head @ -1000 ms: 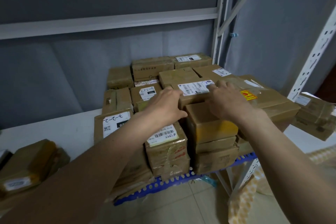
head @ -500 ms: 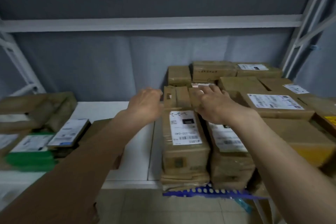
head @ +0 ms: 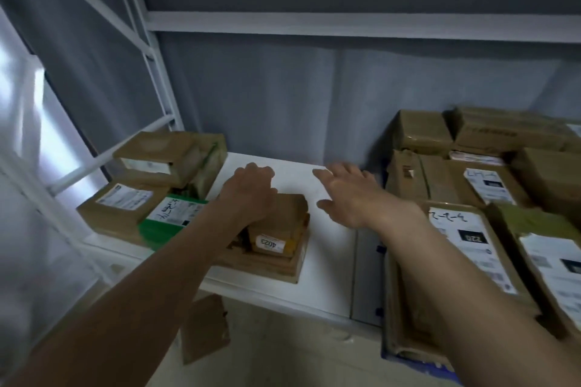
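The small brown cardboard parcel wrapped in clear tape (head: 280,219) lies on the white shelf board (head: 328,256), on top of a flat brown cardboard box (head: 276,269); a white sticker on its near end reads "4023", printed upside down to the camera; a strip of yellow tape shows on its right side.

The left hand (head: 248,195) lies on the parcel's far left corner, knuckles up and fingers curled downward; the fingertips are hidden, so I cannot tell whether they grip the parcel or only rest on it; the bare forearm runs back from it toward the lower left. The right hand (head: 352,195) hangs over bare shelf just right of the parcel, palm down, fingers spread wide and straight, thumb out toward the parcel, holding nothing and clear of it.

Left of the parcel sits a green box with a white label (head: 171,215) bearing handwritten strokes that I cannot read; past it are brown taped boxes with printed white labels (head: 121,207), the print too blurred to make out. Well to the right of the parcel stands a long brown box (head: 459,231) whose white label carries handwriting and a black patch reading "220" upside down, among more brown cartons; below the parcel, under the shelf edge, a brown packet (head: 204,328) lies on the floor.
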`<state>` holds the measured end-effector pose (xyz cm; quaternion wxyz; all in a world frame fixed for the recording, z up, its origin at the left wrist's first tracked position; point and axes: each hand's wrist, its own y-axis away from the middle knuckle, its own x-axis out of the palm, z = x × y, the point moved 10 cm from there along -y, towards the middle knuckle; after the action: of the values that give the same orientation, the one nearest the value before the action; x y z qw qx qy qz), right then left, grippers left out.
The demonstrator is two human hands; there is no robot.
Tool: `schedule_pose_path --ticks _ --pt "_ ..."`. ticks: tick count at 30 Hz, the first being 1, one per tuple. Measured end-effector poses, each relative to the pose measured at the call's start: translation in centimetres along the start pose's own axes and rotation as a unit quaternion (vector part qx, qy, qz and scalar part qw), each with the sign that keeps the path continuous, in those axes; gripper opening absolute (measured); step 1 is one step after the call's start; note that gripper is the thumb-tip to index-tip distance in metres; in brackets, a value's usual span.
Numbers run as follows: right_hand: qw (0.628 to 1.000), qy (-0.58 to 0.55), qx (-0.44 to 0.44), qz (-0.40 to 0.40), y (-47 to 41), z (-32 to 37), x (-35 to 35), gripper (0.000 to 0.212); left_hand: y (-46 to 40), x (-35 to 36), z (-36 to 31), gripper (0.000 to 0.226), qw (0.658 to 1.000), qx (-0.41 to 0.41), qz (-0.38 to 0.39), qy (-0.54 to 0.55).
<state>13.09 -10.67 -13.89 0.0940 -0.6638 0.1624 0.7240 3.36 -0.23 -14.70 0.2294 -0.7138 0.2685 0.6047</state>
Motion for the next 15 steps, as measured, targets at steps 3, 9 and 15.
schedule_pose_path --ticks 3,9,15 --pt "1.0 0.001 -0.009 0.029 -1.9 2.0 1.8 0.06 -0.8 1.1 3.1 0.046 1.0 -0.013 0.017 0.011" --pt "0.996 -0.007 -0.02 0.081 -5.4 5.4 5.0 0.059 -1.1 3.7 8.0 0.06 0.996 -0.047 0.062 0.049" --pt "0.993 -0.024 -0.012 0.119 -10.4 8.3 8.2 0.057 -1.3 7.8 11.0 0.115 0.988 -0.073 0.115 0.079"
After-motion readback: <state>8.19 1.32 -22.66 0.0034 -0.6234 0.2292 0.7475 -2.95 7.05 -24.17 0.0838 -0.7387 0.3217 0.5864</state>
